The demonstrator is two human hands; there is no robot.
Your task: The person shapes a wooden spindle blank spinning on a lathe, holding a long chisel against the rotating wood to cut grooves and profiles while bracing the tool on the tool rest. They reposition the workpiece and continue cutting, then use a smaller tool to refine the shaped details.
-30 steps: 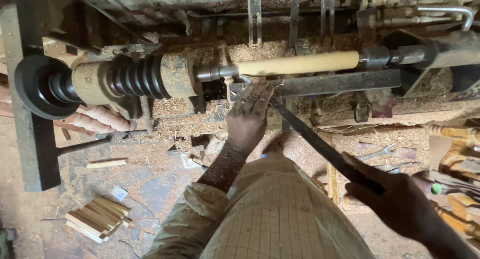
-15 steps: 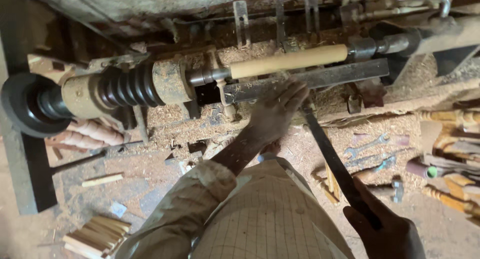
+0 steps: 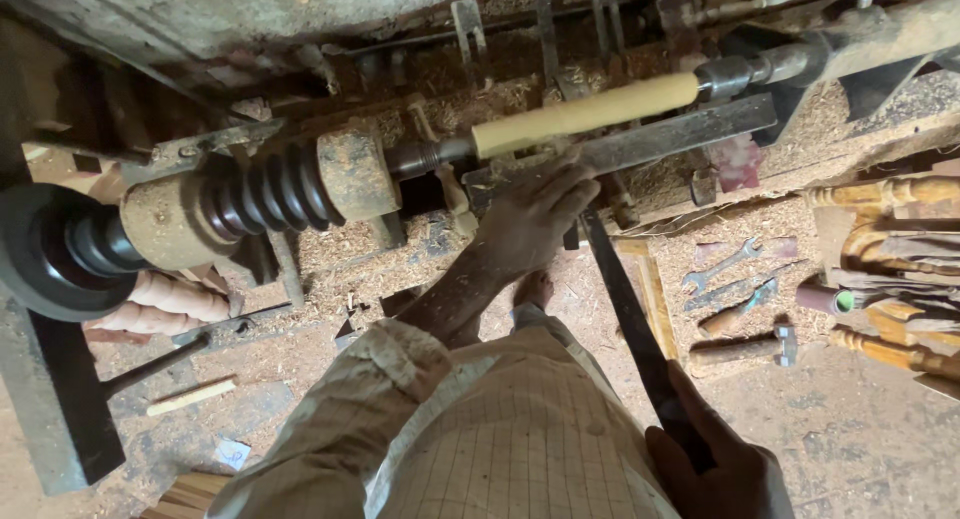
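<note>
A pale round wooden spindle is mounted on the lathe between a dark ribbed pulley and the tailstock. My left hand rests on the flat metal tool rest just below the spindle, fingers pressing the tip end of a long dark turning chisel. My right hand grips the chisel's handle end near my hip at the lower right. The chisel's tip is hidden under my left hand.
Sawdust covers the lathe bed and floor. Spanners and a hammer lie at the right, beside turned wooden legs. More turned pieces lie under the pulley, with wood sticks at the lower left.
The view has tilted and moved closer. My left hand has moved up along the tool rest towards the spindle, and the chisel's tip has followed it there.
</note>
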